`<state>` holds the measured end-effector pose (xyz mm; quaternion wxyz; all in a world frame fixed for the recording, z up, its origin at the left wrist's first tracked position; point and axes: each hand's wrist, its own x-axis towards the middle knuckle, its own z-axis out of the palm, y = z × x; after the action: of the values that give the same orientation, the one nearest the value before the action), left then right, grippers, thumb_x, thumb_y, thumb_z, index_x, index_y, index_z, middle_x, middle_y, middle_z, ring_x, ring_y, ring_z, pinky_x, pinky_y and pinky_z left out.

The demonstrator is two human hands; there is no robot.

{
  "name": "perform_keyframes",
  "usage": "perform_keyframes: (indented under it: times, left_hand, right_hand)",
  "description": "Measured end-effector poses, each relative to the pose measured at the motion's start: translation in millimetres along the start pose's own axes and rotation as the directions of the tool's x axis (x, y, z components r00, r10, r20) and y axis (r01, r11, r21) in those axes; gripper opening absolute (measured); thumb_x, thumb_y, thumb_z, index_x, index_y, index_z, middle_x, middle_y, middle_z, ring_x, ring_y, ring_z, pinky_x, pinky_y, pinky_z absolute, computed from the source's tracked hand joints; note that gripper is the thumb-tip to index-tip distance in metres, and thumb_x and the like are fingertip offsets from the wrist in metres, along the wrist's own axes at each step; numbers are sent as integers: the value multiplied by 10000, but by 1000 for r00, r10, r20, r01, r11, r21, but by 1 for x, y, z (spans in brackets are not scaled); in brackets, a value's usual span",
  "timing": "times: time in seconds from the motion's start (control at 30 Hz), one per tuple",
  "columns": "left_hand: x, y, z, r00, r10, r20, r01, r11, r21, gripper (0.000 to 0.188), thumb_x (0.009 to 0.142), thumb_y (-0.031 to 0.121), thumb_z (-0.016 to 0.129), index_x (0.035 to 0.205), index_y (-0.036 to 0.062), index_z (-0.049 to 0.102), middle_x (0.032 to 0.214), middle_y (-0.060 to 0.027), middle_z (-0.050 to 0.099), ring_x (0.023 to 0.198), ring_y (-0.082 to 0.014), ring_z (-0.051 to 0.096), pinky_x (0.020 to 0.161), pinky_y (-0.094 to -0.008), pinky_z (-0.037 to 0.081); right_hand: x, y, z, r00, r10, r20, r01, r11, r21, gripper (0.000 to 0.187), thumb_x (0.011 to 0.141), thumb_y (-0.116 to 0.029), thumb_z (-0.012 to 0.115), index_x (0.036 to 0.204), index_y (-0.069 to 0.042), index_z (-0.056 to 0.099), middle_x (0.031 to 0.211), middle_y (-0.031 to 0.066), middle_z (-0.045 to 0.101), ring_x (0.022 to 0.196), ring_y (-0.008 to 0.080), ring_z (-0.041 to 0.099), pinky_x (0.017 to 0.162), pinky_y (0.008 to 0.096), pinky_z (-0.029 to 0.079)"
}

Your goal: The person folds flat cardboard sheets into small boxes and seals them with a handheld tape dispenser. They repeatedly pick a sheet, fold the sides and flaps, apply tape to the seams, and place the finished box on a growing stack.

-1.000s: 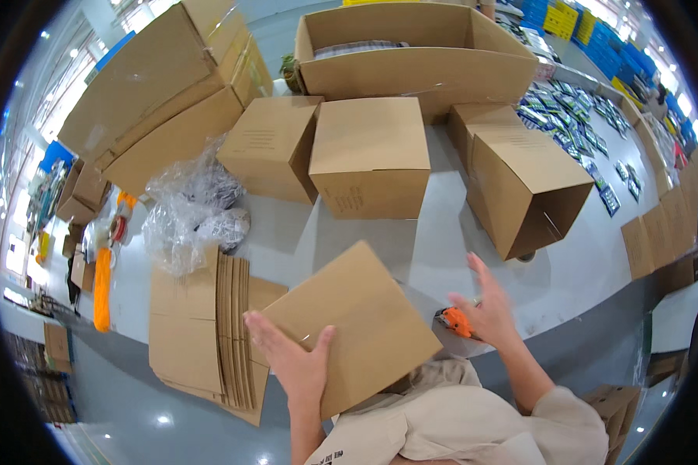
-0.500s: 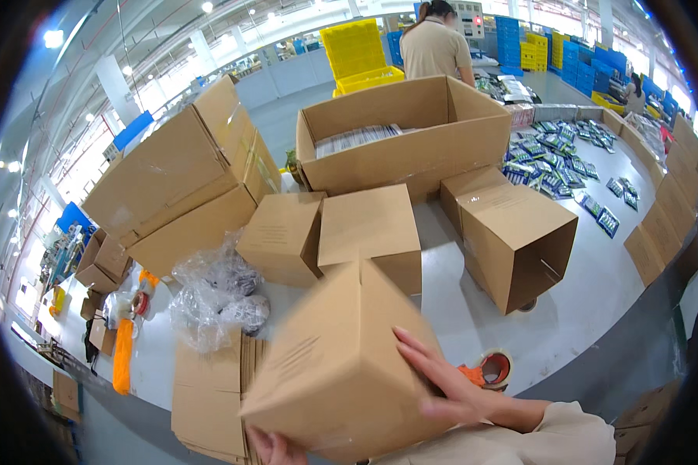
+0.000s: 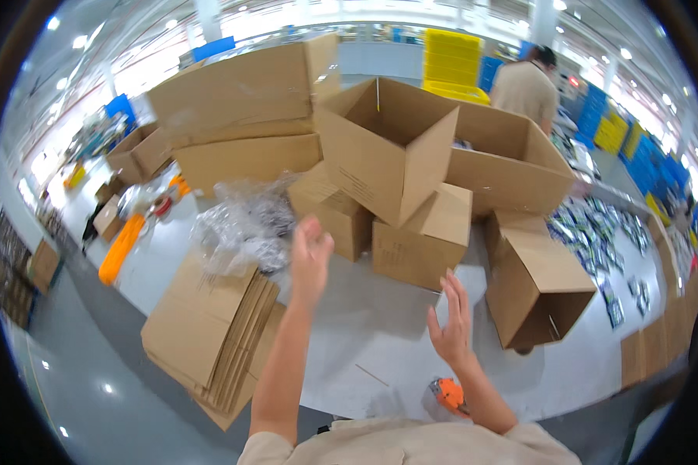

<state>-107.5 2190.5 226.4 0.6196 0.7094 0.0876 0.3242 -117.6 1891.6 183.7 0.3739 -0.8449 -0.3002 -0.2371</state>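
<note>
A brown cardboard box (image 3: 372, 167) with its open top facing up sits tilted across two smaller closed cartons, a left one (image 3: 337, 209) and a right one (image 3: 419, 252). Both my hands are apart from it and hold nothing. My left hand (image 3: 310, 260) is raised with fingers stretched, beside crumpled clear plastic bags (image 3: 244, 225). Lower and to the right, my right hand (image 3: 451, 322) has its fingers extended and thumb apart, in front of the right carton. Below it on the table lies an orange tape dispenser (image 3: 448, 395).
Flattened cardboard sheets (image 3: 202, 325) are stacked at the table's left edge. An open-ended carton (image 3: 539, 283) lies on its side at right, near many small packets (image 3: 589, 232). Large cartons (image 3: 240, 97) stand behind. A person (image 3: 526, 89) works at the back right.
The box has gone from my hands near the front edge to the top of the two cartons, its opening now upward. Both hands have let go. The view has swung left.
</note>
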Motion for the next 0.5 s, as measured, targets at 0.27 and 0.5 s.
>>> perform_keyframes:
  times: [0.27, 0.5]
  left_hand:
    - [-159, -53, -160, 933, 140, -331, 236, 457, 858, 643, 863, 239, 724, 1407, 45, 440, 1455, -178, 439, 1361, -354, 409, 1123, -520, 331]
    - [-217, -93, -314, 713, -198, -673, 669, -97, 737, 992, 813, 442, 766, 1534, 10, 238, 1620, -190, 200, 1464, -375, 270, 1157, -562, 282]
  right_hand:
    - [94, -27, 70, 994, -91, -61, 93, 995, 28, 880, 852, -233, 755, 1516, 25, 239, 1533, 280, 302, 1399, 432, 341, 1141, 491, 313]
    - [196, -33, 177, 989, -56, -138, 35, 988, -150, 710, 904, -163, 657, 1485, 37, 300, 1490, 305, 345, 1357, 460, 367, 1103, 522, 331]
